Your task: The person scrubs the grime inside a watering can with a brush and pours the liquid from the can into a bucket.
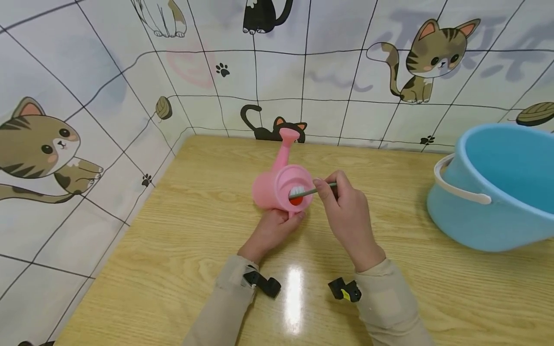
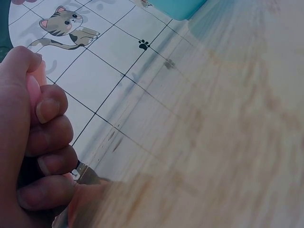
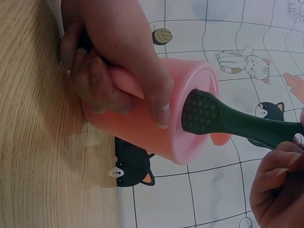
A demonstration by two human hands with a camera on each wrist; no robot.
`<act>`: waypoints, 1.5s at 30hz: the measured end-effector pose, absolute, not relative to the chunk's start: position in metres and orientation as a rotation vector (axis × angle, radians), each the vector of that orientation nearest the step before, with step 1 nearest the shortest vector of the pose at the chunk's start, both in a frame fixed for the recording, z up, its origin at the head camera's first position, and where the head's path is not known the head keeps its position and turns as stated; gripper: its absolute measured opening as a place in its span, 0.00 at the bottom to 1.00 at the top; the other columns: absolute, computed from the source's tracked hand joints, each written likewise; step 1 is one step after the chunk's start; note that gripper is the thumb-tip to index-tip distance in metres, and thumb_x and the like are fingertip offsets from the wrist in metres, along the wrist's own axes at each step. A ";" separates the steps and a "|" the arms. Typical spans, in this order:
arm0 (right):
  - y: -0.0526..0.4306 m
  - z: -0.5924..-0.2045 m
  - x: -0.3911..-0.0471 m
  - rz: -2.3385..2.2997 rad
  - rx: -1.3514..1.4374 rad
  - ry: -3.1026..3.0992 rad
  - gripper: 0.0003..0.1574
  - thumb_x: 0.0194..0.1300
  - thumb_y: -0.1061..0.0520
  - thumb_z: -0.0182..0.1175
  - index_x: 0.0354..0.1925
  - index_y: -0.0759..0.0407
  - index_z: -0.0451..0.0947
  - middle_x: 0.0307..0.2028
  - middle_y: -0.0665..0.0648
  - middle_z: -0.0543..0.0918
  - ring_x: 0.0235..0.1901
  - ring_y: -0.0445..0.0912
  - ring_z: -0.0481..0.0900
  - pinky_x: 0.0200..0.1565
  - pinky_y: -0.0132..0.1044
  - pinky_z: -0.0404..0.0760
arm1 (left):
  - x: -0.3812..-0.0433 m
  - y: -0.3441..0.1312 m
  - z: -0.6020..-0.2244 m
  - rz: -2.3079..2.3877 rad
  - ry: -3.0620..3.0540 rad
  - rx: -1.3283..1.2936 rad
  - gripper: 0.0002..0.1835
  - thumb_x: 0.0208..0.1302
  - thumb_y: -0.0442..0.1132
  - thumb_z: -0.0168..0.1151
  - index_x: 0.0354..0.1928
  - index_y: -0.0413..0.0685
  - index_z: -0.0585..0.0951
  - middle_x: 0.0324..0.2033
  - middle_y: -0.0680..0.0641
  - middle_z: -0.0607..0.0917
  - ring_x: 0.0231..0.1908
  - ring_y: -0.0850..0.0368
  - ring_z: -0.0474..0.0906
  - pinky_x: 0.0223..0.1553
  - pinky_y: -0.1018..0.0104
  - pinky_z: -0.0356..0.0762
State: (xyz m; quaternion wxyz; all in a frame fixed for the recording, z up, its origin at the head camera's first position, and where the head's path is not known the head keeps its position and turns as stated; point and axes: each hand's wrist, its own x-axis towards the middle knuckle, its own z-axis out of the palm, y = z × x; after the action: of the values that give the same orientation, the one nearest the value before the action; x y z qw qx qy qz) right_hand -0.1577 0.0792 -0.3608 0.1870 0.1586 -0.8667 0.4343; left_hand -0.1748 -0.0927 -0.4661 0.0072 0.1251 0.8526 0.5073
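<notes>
A pink watering can (image 1: 265, 190) is tilted with its open mouth toward me and its spout up toward the wall. My left hand (image 1: 273, 230) grips its handle from below; in the left wrist view the curled fingers (image 2: 50, 140) wrap a pink part. My right hand (image 1: 348, 216) pinches the handle of a green brush (image 3: 247, 121). Its white bristles (image 1: 296, 191) show at the can's mouth, beside an orange-red patch inside. From the right wrist view, the dotted back of the brush head overlaps the can's rim (image 3: 178, 152).
A large blue bucket (image 1: 489, 226) with a white handle (image 1: 460, 190) stands at the right on the wooden table (image 1: 207, 192). Walls (image 1: 337, 72) with cat drawings and grid lines close off the back and left sides.
</notes>
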 end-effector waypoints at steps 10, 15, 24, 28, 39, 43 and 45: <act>0.077 -0.363 -0.158 1.222 0.435 -2.462 0.19 0.65 0.42 0.46 0.33 0.57 0.67 0.13 0.51 0.64 0.13 0.44 0.60 0.17 0.35 0.59 | -0.174 -0.094 -0.468 1.604 2.652 0.391 0.27 0.56 0.62 0.52 0.12 0.50 0.63 0.10 0.55 0.59 0.15 0.62 0.58 0.17 0.69 0.57; 0.076 -0.365 -0.158 1.195 0.454 -2.446 0.19 0.64 0.42 0.47 0.33 0.57 0.68 0.13 0.50 0.65 0.13 0.43 0.61 0.16 0.35 0.60 | -0.174 -0.093 -0.468 1.608 2.653 0.389 0.27 0.56 0.62 0.52 0.12 0.50 0.63 0.10 0.54 0.60 0.15 0.61 0.58 0.16 0.69 0.56; 0.076 -0.369 -0.159 1.160 0.460 -2.417 0.18 0.64 0.43 0.48 0.32 0.57 0.68 0.13 0.49 0.64 0.11 0.42 0.60 0.15 0.34 0.59 | -0.174 -0.092 -0.468 1.615 2.656 0.387 0.28 0.55 0.63 0.51 0.12 0.50 0.63 0.10 0.55 0.59 0.14 0.62 0.57 0.15 0.69 0.55; 0.075 -0.368 -0.158 1.177 0.449 -2.417 0.18 0.64 0.43 0.48 0.32 0.57 0.68 0.13 0.49 0.64 0.12 0.42 0.60 0.15 0.35 0.59 | -0.175 -0.092 -0.468 1.604 2.663 0.385 0.28 0.56 0.63 0.51 0.12 0.50 0.63 0.10 0.55 0.59 0.14 0.62 0.56 0.15 0.69 0.55; 0.077 -0.368 -0.160 1.215 0.457 -2.419 0.18 0.65 0.44 0.47 0.33 0.57 0.67 0.14 0.50 0.65 0.13 0.43 0.60 0.16 0.35 0.60 | -0.176 -0.092 -0.467 1.589 2.679 0.403 0.27 0.56 0.62 0.51 0.13 0.50 0.64 0.11 0.55 0.60 0.16 0.62 0.58 0.17 0.69 0.57; 0.076 -0.367 -0.159 1.213 0.465 -2.419 0.17 0.65 0.44 0.47 0.33 0.57 0.68 0.14 0.49 0.66 0.12 0.43 0.60 0.16 0.35 0.60 | -0.174 -0.093 -0.466 1.595 2.675 0.393 0.27 0.56 0.62 0.52 0.13 0.49 0.63 0.11 0.55 0.59 0.15 0.63 0.57 0.17 0.69 0.56; 0.076 -0.367 -0.159 1.219 0.465 -2.419 0.17 0.65 0.44 0.47 0.33 0.58 0.68 0.14 0.49 0.66 0.12 0.43 0.60 0.16 0.35 0.60 | -0.174 -0.093 -0.465 1.604 2.670 0.389 0.28 0.56 0.62 0.52 0.13 0.49 0.62 0.10 0.55 0.59 0.14 0.64 0.56 0.16 0.69 0.56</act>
State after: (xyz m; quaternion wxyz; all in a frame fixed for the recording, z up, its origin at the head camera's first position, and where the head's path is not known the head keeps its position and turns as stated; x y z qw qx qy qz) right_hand -0.1590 0.0765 -0.3671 0.1955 0.1661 -0.8631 0.4350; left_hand -0.1742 -0.0926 -0.4650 0.0013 0.1239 0.8506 0.5110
